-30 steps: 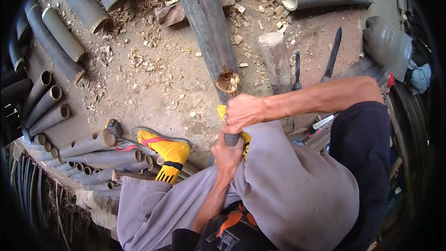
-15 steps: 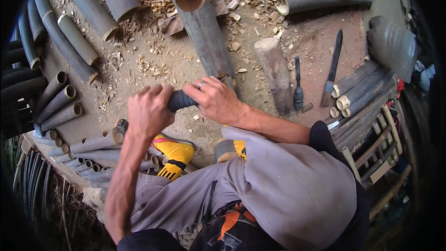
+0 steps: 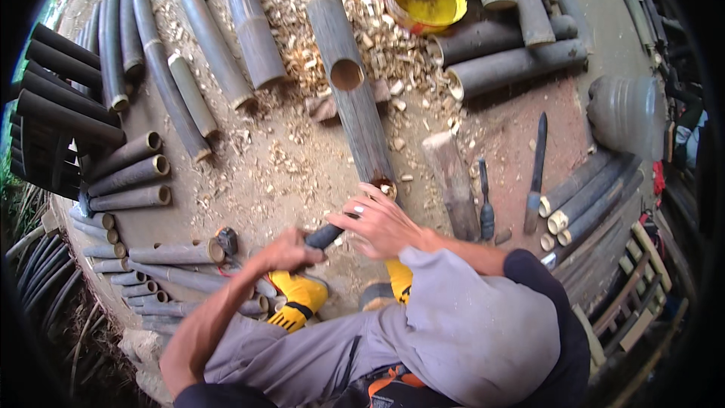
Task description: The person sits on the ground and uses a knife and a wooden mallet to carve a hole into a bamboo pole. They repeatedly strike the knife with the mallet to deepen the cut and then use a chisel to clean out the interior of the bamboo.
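Observation:
A thick dark bamboo tube lies pointing away from me, with a round hole cut in its upper side. Its near end shows a rough pale opening beside my right hand. My left hand is closed round the back of a tool with a black wrapped handle. Over the front part of that tool lies my right hand, wearing a ring, its fingers loosely bent across it. The working end is hidden under the right hand, so the tool's kind does not show.
A wooden block, a slim tool with a wrapped grip and a long dark blade lie to the right. Bamboo pieces line the left. Wood chips surround a yellow bucket farther off. My yellow-covered foot is near.
The view has shifted, bringing the yellow bucket into sight. My left hand has dropped lower, and the right hand's fingers are straighter and looser over the tool by the tube's near end.

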Tool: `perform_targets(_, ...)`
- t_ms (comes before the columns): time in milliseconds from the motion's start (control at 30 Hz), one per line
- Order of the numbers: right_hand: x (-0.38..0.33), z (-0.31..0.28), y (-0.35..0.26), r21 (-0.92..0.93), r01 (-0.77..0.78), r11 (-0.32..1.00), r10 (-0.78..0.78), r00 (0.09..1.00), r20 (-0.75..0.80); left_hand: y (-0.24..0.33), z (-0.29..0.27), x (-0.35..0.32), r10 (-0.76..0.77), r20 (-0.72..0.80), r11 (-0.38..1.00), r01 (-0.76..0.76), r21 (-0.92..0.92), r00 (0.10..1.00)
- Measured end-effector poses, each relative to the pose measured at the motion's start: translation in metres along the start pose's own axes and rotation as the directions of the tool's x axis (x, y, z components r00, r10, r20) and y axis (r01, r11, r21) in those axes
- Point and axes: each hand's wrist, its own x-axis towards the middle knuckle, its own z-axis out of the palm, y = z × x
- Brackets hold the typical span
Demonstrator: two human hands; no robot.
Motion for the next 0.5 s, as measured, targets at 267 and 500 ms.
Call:
perform_targets(267, -0.040, -0.047, -0.026, 0.865, -0.407, 0.293, 0.674, 0.730, 0.116, 0.046, 0.120, 0.011, 0.805, -0.388, 0.592, -0.560, 0.580, 0.449)
perform_targets(500, -0.147, 0.009, -0.008, 0.360, -0.763, 0.536, 0.802, 0.594, 0.065, 0.054, 0.130, 0.078, 0.238, -0.133, 0.698, -0.265, -0.665, 0.962)
